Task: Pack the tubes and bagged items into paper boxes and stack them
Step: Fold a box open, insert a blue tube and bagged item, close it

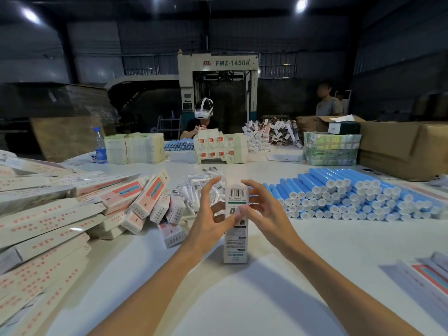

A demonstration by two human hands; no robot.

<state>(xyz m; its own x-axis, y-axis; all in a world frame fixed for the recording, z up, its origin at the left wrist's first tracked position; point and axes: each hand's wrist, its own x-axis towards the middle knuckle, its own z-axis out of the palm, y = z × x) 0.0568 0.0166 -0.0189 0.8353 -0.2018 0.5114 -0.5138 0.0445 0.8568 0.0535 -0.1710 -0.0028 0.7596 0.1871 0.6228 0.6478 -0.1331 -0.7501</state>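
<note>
Paper box (236,248), slim, upright between left hand (209,220), right hand (266,214).

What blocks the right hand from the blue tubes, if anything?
Probably nothing, so yes. The right hand is at the upright box, thumb on it; the blue tubes lie just to its right with nothing between. It'd have to leave the box first.
</note>
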